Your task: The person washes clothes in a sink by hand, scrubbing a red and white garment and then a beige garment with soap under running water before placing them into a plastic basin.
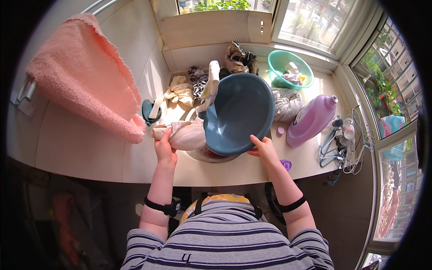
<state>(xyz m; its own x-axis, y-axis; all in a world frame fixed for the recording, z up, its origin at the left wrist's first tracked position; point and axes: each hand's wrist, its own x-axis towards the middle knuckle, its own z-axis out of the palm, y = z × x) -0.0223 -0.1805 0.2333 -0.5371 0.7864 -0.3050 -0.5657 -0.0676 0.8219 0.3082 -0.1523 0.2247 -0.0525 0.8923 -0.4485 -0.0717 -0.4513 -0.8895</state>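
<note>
My left hand (166, 153) grips a pale pink padded garment (189, 135), which looks like a bra, at the left of the sink. With the fingers of my right hand (265, 151) I hold the near right rim of a blue-grey plastic basin (248, 108). The basin is tilted over a round sink (216, 160), and its bare inside faces me. Most of the sink is hidden below the basin and the garment. A white spout-like fixture (212, 79) rises at the basin's left side.
Bunched clothes (180, 92) and a grey cloth (287, 103) lie around the basin. Behind stands a green bowl (290, 72). To the right are a purple detergent bottle (310, 121), its cap (286, 165) and clothes hangers (332, 146). A pink towel (87, 81) hangs left.
</note>
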